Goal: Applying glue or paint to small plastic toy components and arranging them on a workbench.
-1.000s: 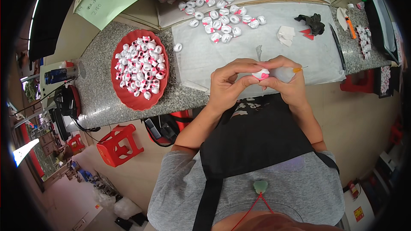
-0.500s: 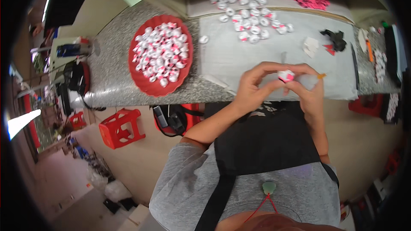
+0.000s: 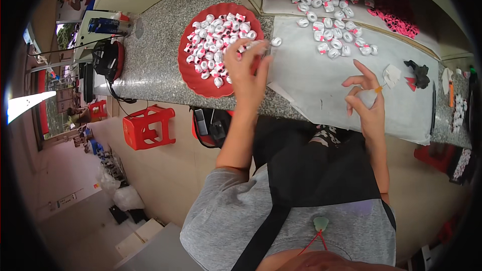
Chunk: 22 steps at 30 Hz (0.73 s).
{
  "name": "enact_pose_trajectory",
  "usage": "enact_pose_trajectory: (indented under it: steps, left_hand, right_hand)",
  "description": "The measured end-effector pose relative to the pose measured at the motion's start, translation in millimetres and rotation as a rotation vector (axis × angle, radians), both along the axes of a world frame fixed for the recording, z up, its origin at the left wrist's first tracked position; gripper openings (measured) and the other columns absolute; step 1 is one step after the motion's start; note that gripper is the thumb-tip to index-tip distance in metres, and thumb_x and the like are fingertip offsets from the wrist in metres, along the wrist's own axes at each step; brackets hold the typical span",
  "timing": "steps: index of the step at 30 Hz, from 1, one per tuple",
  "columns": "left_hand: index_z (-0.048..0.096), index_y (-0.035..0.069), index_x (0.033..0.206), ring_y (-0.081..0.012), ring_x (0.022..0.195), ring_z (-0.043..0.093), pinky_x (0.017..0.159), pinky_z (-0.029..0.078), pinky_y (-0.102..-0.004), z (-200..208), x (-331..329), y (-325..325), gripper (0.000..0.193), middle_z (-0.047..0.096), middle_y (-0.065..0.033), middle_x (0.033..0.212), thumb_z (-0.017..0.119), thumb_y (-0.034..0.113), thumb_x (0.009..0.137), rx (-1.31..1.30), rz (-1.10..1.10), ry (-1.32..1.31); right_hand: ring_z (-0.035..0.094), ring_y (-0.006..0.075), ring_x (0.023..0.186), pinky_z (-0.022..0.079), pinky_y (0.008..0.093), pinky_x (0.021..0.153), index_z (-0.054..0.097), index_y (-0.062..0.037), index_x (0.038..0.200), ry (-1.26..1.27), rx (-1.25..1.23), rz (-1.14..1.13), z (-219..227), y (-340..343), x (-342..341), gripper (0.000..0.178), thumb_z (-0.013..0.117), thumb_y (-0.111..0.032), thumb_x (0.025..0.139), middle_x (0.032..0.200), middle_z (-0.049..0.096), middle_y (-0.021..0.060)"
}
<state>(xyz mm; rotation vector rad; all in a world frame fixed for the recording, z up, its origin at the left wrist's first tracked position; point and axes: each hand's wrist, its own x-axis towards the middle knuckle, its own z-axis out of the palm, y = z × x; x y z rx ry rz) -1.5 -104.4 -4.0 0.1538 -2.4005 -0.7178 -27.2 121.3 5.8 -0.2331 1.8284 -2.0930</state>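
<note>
My left hand (image 3: 245, 70) reaches over the right rim of a red scalloped plate (image 3: 193, 81), its fingers spread beside the heap. Nothing plainly shows in its grasp, though its fingertips overlap the pieces behind. Small rounded white pieces with pink and black parts (image 3: 211, 45) fill the plate. In my right hand (image 3: 369, 103), above the pale sheet, is a small translucent squeeze bottle (image 3: 368, 98) with an orange base and thin needle tip. Similar white pieces with pink parts (image 3: 335, 35) lie scattered beyond that hand; one white piece (image 3: 276, 42) sits alone by the plate.
A pale sheet (image 3: 306, 88) covers part of the speckled counter (image 3: 160, 35). Pink small parts (image 3: 396, 20) are piled at the back right. Crumpled white tissue (image 3: 391, 76) and a black scrap (image 3: 417, 74) lie at right. A red stool (image 3: 145, 128) stands below the counter at left.
My hands have parted. The left one has moved left to the plate from the white and pink piece both hands held; the right one keeps the squeeze bottle. The view has shifted.
</note>
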Motion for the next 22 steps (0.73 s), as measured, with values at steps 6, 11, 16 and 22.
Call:
enact_pose_trajectory:
  steps: [6,11,16,22]
  left_hand:
    - [0.055,0.009,0.089,-0.0286,0.093,0.043,0.089,0.021,-0.0487,-9.0,-36.6,-7.9,0.026,0.051,-0.0109,0.087,0.056,0.007,0.062,-0.48,-0.158,-0.11]
    - [0.055,0.008,0.082,-0.0271,0.084,0.047,0.09,0.018,-0.0512,-13.8,-54.9,-4.3,0.019,0.055,-0.007,0.074,0.053,0.006,0.063,-0.794,-0.158,-0.358]
    - [0.051,0.007,0.085,-0.0215,0.072,0.049,0.077,0.034,-0.036,-1.8,-51.9,30.0,0.024,0.054,-0.0057,0.078,0.057,-0.002,0.064,0.02,-0.328,-0.279]
    - [0.03,0.002,0.112,-0.0216,0.084,0.05,0.079,0.038,-0.0324,36.7,-34.1,118.2,0.046,0.046,-0.0161,0.106,0.054,0.002,0.072,1.763,-0.362,-0.446]
  right_hand:
    - [0.043,0.0114,0.058,0.036,0.0188,0.043,0.035,-0.0022,0.104,0.052,-0.093,-0.129,-8.2,21.2,2.0,0.041,0.048,-0.003,0.066,0.095,0.04,0.011]
    - [0.048,0.0176,0.069,0.041,0.0233,0.048,0.037,-0.0009,0.098,0.023,-0.194,-0.124,-8.1,39.6,7.8,0.032,0.047,-0.007,0.069,0.099,0.038,0.0116]
    - [0.048,0.0195,0.079,0.045,0.0289,0.054,0.041,0.0008,0.097,0.097,-0.063,-0.255,8.1,56.5,7.1,0.028,0.047,-0.005,0.07,0.102,0.038,0.0115]
    - [0.05,0.02,0.08,0.048,0.0247,0.059,0.024,0.0005,0.121,0.272,-0.32,-0.469,-0.4,84.9,12.0,0.061,0.055,-0.011,0.07,0.112,0.034,0.0131]
